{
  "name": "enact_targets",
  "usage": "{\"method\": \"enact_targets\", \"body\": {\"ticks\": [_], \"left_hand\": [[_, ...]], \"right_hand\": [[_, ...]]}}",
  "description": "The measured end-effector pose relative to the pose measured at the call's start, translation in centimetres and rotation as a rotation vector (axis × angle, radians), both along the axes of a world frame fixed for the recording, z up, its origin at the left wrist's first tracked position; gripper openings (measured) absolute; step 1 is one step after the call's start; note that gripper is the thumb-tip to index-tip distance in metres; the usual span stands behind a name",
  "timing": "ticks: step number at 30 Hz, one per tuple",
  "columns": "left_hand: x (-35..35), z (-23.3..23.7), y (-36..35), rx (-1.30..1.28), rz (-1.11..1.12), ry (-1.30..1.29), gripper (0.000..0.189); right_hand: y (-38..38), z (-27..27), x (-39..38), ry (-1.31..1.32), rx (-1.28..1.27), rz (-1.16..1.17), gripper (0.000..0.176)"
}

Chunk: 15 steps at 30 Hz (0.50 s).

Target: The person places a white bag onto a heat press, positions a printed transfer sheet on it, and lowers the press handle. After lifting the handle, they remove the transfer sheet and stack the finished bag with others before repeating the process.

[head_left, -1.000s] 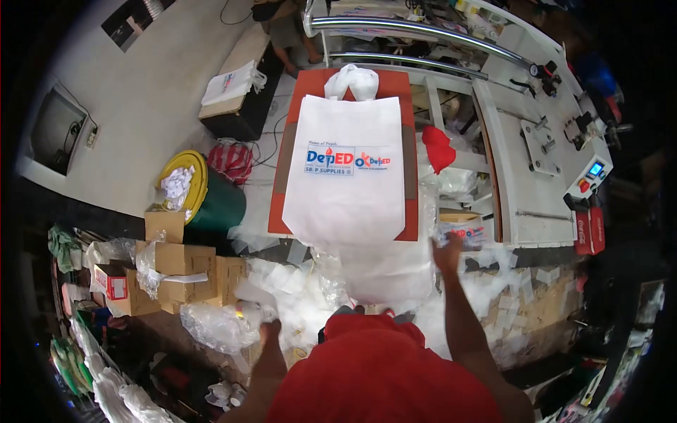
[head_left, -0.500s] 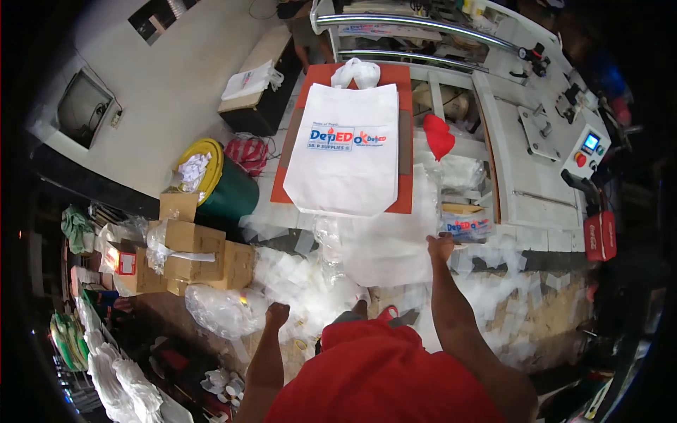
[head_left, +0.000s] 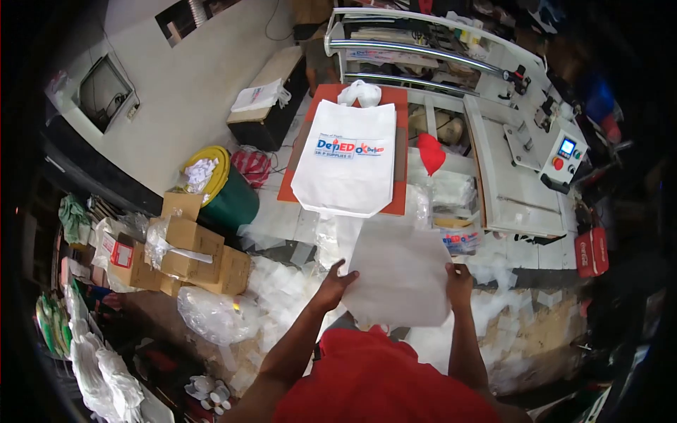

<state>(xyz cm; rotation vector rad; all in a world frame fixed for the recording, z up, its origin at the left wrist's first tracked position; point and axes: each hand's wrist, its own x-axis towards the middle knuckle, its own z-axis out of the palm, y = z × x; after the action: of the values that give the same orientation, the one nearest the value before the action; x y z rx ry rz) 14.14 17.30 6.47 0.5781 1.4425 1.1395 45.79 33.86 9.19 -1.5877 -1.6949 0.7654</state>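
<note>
Between my hands hangs a plain whitish fabric bag [head_left: 398, 275], its handles not distinguishable. My left hand [head_left: 334, 285] pinches its left edge with thumb and fingers. The right edge is gripped by my right hand [head_left: 458, 280]. Just beyond it, a white bag printed in blue and red [head_left: 344, 180] lies flat on a red-orange board [head_left: 400, 197], its handles bunched at the far end. A red cloth piece [head_left: 431, 154] lies right of the board.
White machine frame with a control box [head_left: 564, 154] at right. Green bin with yellow rim [head_left: 236, 194], cardboard boxes [head_left: 187, 247] and a clear plastic bundle [head_left: 211, 314] at left. White scraps cover the floor. Another person's legs [head_left: 321, 63] show at the back.
The plain bag has come nearer me, off the front of the board. My left hand has risen from my side and taken its left edge; my right hand has moved slightly right and nearer me.
</note>
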Motion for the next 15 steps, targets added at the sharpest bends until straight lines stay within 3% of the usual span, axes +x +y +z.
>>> {"method": "enact_targets", "body": {"ticks": [1, 2, 4, 6, 8, 9, 10, 12, 13, 14, 15], "left_hand": [[0.5, 1.8, 0.6, 0.103, -0.065, 0.147, 0.081], [1.1, 7.5, 1.4, 0.048, -0.034, 0.202, 0.073], [0.0, 12.4, 4.5, 0.003, -0.002, 0.259, 0.065], [-1.8, 14.1, 7.3, 0.594, -0.049, 0.914, 0.042], [-4.1, 22.0, 11.7, 0.523, -0.005, 0.674, 0.028], [-5.5, 26.1, 13.4, 0.562, 0.015, 0.719, 0.03], [-6.7, 30.2, 14.5, 0.768, 0.113, 0.728, 0.031], [-9.1, 37.3, 15.3, 1.292, 0.472, 1.028, 0.031], [-10.1, 39.9, 15.7, 1.539, 0.499, 0.904, 0.032], [-11.0, 41.2, 16.1, 1.652, 0.395, 0.644, 0.032], [-13.1, 40.8, 17.4, 1.545, 0.44, 0.781, 0.03]], "right_hand": [[-0.7, 1.8, 0.7, -0.008, 0.101, -0.017, 0.032], [-1.3, 5.7, 1.0, 0.157, -0.142, -0.047, 0.035], [-1.6, 12.1, 0.8, 0.122, -0.096, -0.001, 0.031], [1.2, 16.1, -0.1, 0.027, 0.145, 0.071, 0.026], [5.8, 20.1, -1.7, -0.052, 0.335, 0.064, 0.023], [6.4, 24.6, -4.4, 0.095, 0.433, -0.002, 0.026], [7.5, 27.9, -6.2, 0.333, 0.597, -0.057, 0.025], [8.6, 34.3, -8.8, 0.437, 1.041, -0.123, 0.027], [7.9, 37.5, -11.1, 0.397, 1.184, -0.222, 0.027], [7.6, 39.6, -13.0, 0.459, 1.169, -0.306, 0.026], [8.4, 40.2, -14.0, 0.561, 1.182, -0.275, 0.026]]}}
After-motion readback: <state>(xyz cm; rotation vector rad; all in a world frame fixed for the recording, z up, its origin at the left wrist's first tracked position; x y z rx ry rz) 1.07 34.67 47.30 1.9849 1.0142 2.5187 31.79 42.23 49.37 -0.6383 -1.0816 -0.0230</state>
